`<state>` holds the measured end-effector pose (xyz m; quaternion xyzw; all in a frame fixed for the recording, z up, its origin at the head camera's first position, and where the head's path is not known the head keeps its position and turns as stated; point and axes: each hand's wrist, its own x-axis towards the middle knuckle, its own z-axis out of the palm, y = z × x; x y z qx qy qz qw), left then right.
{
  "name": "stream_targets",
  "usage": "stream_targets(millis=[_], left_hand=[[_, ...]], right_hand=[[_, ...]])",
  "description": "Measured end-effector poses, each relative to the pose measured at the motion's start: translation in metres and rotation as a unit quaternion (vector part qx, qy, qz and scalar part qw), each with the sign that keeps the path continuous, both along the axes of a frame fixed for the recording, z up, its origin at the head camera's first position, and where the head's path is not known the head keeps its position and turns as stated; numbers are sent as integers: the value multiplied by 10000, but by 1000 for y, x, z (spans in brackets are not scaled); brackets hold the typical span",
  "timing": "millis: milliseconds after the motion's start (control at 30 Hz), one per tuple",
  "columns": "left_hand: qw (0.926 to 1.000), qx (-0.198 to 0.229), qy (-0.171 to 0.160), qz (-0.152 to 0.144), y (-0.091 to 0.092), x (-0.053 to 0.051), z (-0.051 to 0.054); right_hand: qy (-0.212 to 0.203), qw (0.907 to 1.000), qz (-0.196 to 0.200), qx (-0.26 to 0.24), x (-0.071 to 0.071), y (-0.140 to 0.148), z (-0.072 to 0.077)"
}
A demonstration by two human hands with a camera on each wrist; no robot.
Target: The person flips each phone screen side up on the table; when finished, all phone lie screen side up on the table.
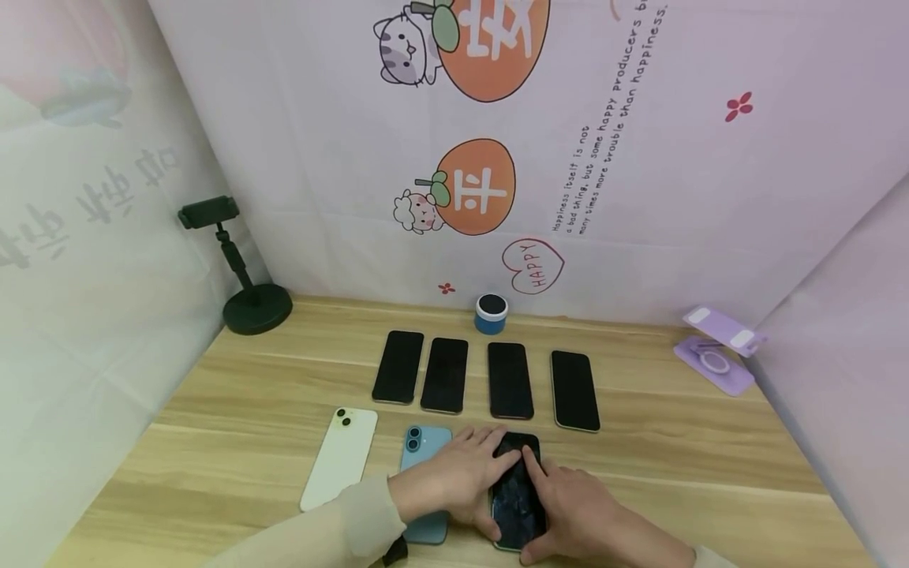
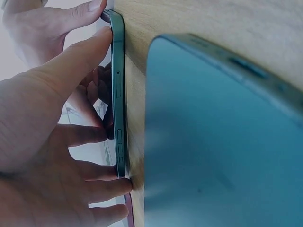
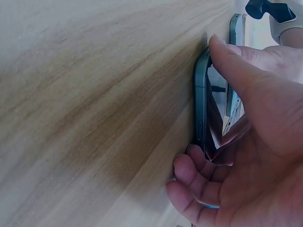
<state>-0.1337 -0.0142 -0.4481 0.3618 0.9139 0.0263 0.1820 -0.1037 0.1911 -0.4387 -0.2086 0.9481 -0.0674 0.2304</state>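
Note:
A phone with a dark screen (image 1: pixel 517 501) lies face up on the table between both hands. The left hand (image 1: pixel 461 473) grips its left side, thumb at the lower corner and fingers around the upper end. At its right edge, the right hand (image 1: pixel 578 513) holds it with the thumb low and index finger near the top. In the left wrist view the phone's green side (image 2: pixel 118 94) shows beside the left hand (image 2: pixel 52 104). The right wrist view shows the right hand (image 3: pixel 265 113) with bent fingers along the phone's edge (image 3: pixel 200 99).
A blue phone (image 1: pixel 426 443) lies partly under the left forearm, a white phone (image 1: pixel 341 457) left of it. Several dark phones (image 1: pixel 510 380) form a row behind. Farther back are a blue jar (image 1: pixel 491 319), a black stand (image 1: pixel 257 308) and a purple stand (image 1: pixel 731 375).

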Motion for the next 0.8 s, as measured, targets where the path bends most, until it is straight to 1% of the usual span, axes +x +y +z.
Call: stream_targets(millis=[33, 167, 300, 433, 567, 800], left_hand=[[10000, -29, -14, 25, 0, 2, 5], [10000, -21, 67, 25, 1, 6, 9], [9999, -21, 126, 24, 1, 7, 12], [9999, 103, -48, 51, -2, 6, 14], [9996, 196, -197, 44, -5, 4, 15], [9997, 162, -176, 44, -5, 5, 16]], right_hand=[[-3, 10000, 0, 24, 0, 0, 0], [-33, 10000, 4, 60, -1, 1, -2], [-59, 10000, 72, -11, -1, 2, -1], [-138, 9993, 191, -278, -2, 6, 2], [-281, 9985, 162, -444, -4, 11, 7], [-344, 9986, 42, -407, -4, 9, 12]])
